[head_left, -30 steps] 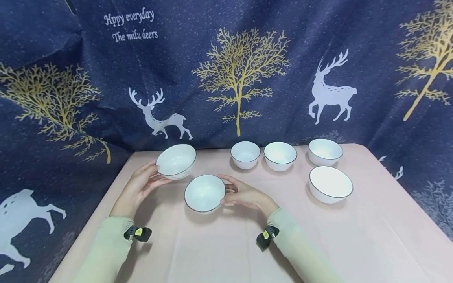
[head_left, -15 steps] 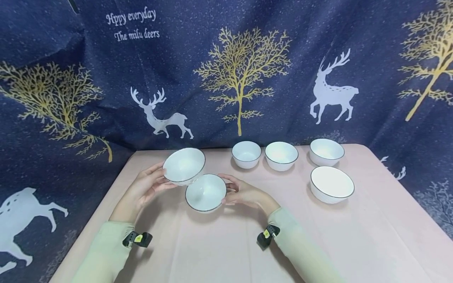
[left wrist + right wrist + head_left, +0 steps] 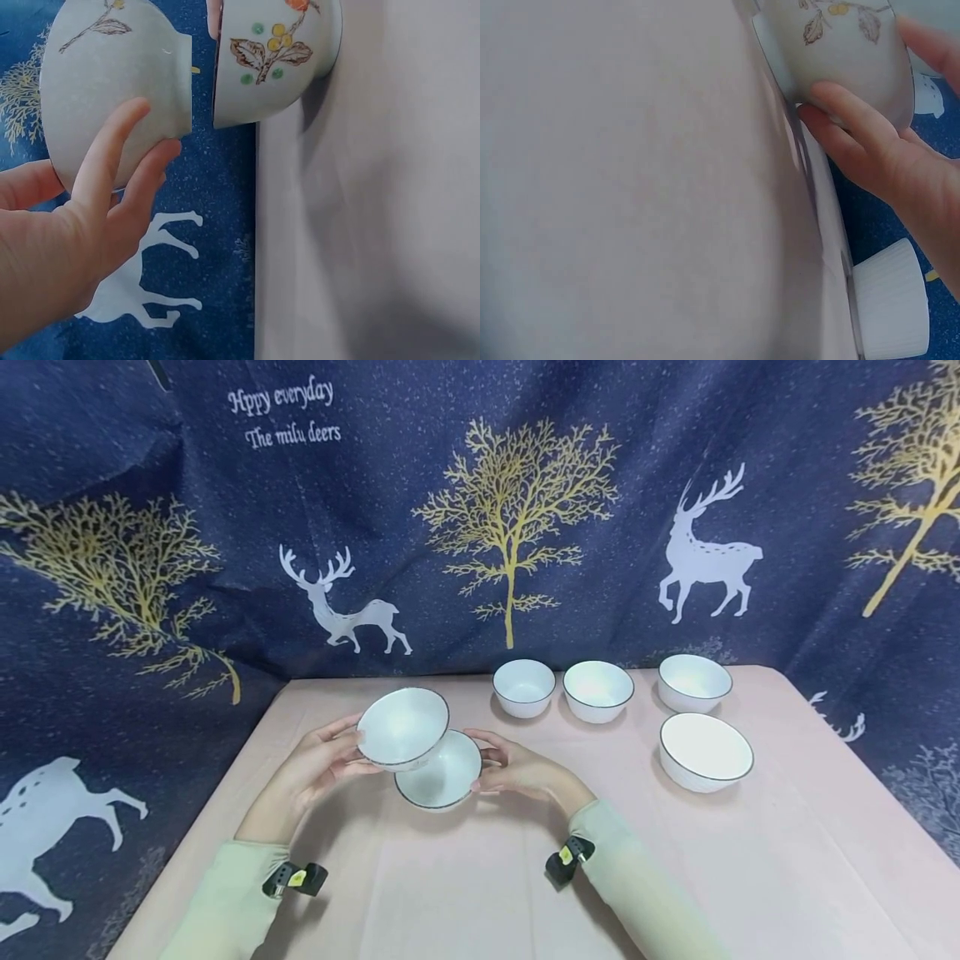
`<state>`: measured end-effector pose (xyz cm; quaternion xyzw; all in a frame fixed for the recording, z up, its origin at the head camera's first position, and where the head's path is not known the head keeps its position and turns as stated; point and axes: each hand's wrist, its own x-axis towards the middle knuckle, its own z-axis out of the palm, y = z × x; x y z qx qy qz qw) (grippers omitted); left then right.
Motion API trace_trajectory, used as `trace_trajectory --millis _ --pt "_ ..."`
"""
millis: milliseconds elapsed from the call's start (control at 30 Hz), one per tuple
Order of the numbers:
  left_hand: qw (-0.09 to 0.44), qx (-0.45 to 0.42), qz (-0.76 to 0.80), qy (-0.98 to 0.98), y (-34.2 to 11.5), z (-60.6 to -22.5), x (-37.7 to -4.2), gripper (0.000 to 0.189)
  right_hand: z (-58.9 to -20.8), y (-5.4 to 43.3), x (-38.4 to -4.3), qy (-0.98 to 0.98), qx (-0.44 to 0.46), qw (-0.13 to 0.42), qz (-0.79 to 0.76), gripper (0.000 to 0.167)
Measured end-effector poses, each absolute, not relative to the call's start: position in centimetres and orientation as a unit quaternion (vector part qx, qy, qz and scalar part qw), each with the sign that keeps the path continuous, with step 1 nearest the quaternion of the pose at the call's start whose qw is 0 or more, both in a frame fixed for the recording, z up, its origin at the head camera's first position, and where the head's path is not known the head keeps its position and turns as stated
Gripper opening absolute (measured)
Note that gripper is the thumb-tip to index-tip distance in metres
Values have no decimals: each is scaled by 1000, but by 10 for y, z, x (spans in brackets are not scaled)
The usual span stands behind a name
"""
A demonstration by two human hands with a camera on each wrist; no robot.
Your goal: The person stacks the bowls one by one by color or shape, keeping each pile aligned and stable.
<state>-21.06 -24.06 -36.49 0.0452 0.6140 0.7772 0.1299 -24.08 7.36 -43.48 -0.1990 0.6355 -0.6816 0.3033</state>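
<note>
Dark blue cloth hangs as a backdrop [image 3: 420, 443], printed with gold trees [image 3: 510, 585], white deer [image 3: 712, 564] and pale lettering [image 3: 281, 398]; before it spreads a table [image 3: 450, 893] with a pale pink top. Two bare hands reach in from light green sleeves [image 3: 637, 885], with black straps [image 3: 277, 878] around the wrists. The left hand [image 3: 318, 767] holds the upper bowl [image 3: 403, 727], its grip pinching the bowl's side, fingers against the outer wall. That bowl is raised and tilted, and in the head view it hides part of the lower bowl [image 3: 452, 781]; the left wrist view shows a narrow gap between its foot and the lower bowl's rim. The right hand [image 3: 527, 772] has the lower bowl in its grip, pinching it from the right; I cannot tell whether its foot touches the table. Both bowls are whitish with a dark rim line, painted outside with leafy sprigs and yellow berries. Farther back, the back left bowl [image 3: 524, 688] stands just beside the back middle bowl [image 3: 598, 690]. Well to the right, the far right bowl [image 3: 694, 683] stands behind the near right bowl [image 3: 706, 752].
</note>
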Motion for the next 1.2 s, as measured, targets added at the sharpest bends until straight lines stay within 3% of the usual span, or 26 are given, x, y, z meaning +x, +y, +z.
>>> trace_trajectory --millis 433,1200 --pt "152 36 763 627 -234 -366 -204 62 -438 74 -243 626 -197 308 -689 91" --pt "120 4 709 695 -218 -364 -201 53 -433 77 -240 643 -229 303 -666 93"
